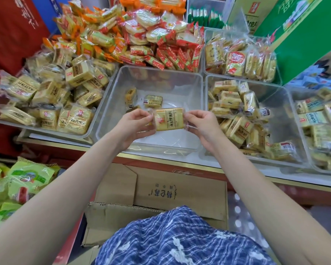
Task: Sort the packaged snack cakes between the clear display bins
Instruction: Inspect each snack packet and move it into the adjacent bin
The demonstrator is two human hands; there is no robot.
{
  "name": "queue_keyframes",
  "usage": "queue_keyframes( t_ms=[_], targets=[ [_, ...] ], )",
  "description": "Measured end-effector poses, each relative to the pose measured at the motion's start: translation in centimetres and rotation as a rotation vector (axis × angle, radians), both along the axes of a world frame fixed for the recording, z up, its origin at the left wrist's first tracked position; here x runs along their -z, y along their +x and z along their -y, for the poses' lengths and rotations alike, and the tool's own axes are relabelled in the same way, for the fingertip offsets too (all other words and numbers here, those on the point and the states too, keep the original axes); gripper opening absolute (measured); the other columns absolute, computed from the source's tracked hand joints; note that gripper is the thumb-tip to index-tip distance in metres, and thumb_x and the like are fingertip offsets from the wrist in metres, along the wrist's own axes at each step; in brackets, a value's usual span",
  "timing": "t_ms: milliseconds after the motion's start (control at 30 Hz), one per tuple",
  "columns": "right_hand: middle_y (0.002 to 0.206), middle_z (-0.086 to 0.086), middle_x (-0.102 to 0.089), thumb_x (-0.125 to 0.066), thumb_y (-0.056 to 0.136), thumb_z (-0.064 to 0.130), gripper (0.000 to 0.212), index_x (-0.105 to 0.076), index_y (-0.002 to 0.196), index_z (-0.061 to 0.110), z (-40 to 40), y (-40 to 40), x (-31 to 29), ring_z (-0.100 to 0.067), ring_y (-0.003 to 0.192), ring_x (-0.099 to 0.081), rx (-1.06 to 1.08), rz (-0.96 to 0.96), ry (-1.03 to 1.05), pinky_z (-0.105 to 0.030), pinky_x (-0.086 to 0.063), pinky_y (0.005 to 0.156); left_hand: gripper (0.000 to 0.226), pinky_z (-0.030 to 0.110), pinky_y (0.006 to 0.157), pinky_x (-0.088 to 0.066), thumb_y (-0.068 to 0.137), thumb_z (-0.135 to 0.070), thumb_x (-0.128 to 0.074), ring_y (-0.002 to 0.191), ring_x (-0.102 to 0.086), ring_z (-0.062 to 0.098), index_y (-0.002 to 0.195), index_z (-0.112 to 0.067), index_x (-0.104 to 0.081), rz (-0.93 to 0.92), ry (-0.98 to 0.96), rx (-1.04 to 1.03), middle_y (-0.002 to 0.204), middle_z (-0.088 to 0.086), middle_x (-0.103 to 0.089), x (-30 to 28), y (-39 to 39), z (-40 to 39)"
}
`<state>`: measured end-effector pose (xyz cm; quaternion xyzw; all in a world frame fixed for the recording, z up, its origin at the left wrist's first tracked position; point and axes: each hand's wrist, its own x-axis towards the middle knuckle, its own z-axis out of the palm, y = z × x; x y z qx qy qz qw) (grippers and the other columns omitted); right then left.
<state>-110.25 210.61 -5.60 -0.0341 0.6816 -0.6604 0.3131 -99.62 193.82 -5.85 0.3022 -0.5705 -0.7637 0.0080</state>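
I hold one yellow packaged snack cake (169,119) flat over the middle clear bin (180,77). My left hand (135,124) pinches the wrapper's left end, and my right hand (203,124) pinches its right end. Lower in that middle bin lie a few more yellow cakes (153,101). The left clear bin (46,129) is heaped with larger yellow cake packs (78,74). The right clear bin (287,92) holds several small yellow cakes (237,129).
Behind the bins are piles of orange-wrapped snacks (96,35) and red-wrapped snacks (161,44), and another clear bin (241,60) of yellow packs. A green carton (304,35) stands at the back right. Below the counter sit a cardboard box (161,194) and green snack bags (23,180).
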Motion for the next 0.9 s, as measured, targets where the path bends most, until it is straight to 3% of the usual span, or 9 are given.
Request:
queue_keyframes(
  t_ms=[167,333,500,667,767,900],
  targets=[
    [0.078,-0.005,-0.059,-0.057,0.093,0.005,0.017,-0.053,0.078,0.012,0.1,-1.0,0.7,-0.012,0.066,-0.057,0.128,-0.140,0.184,-0.015,-0.051,0.052,0.012,0.024,0.067,-0.057,0.092,-0.009,-0.059,0.074,-0.070,0.016,0.081,-0.012,-0.054,0.001,-0.072,0.083,0.085,0.004,-0.067,-0.4,-0.3,-1.0],
    [0.076,-0.003,-0.060,-0.056,0.093,0.004,0.017,-0.054,0.078,0.013,-0.2,-1.2,0.3,-0.010,0.067,-0.058,0.067,-0.211,0.157,-0.018,-0.053,0.059,0.011,0.021,0.064,-0.057,0.095,-0.011,-0.054,0.074,-0.069,0.018,0.084,-0.011,-0.054,0.053,-0.035,0.020,0.089,0.008,-0.067,-0.6,-0.7,-0.7],
    [0.082,-0.002,-0.062,-0.057,0.093,0.006,0.015,-0.053,0.081,0.014,-0.2,-1.3,-0.1,-0.010,0.072,-0.061,0.128,-0.241,0.132,-0.022,-0.054,0.066,0.011,0.023,0.073,-0.057,0.093,-0.012,-0.057,0.082,-0.067,0.015,0.101,-0.006,-0.062,0.070,0.092,0.047,0.092,0.006,-0.067,-0.1,-0.7,-1.2],
    [0.090,-0.006,-0.065,-0.065,0.087,0.004,0.009,-0.060,0.092,0.009,-1.4,-1.2,-0.8,-0.011,0.081,-0.065,0.083,-0.098,-0.062,-0.018,-0.054,0.074,0.002,0.017,0.066,-0.056,0.087,-0.002,-0.062,0.068,-0.069,0.009,0.088,-0.004,-0.062,0.029,0.046,-0.024,0.082,0.008,-0.067,-0.2,-1.2,-0.7],
    [0.085,-0.007,-0.066,-0.068,0.083,0.001,0.009,-0.064,0.090,0.005,-1.6,-1.1,-1.0,-0.007,0.075,-0.066,0.040,-0.070,-0.037,-0.014,-0.052,0.071,0.007,0.017,0.064,-0.056,0.088,0.001,-0.061,0.064,-0.069,0.010,0.084,-0.004,-0.058,0.034,-0.012,-0.031,0.081,0.010,-0.067,0.0,-1.2,-0.8],
    [0.088,-0.012,-0.066,-0.067,0.085,0.001,0.014,-0.057,0.080,0.009,-1.4,-1.2,-0.3,-0.023,0.088,-0.067,0.035,-0.160,0.070,-0.026,-0.056,0.082,0.014,0.020,0.067,-0.057,0.088,0.003,-0.060,0.067,-0.067,0.012,0.079,-0.006,-0.054,0.020,-0.103,-0.045,0.081,0.010,-0.068,0.4,-1.0,-0.9]
  ],
)
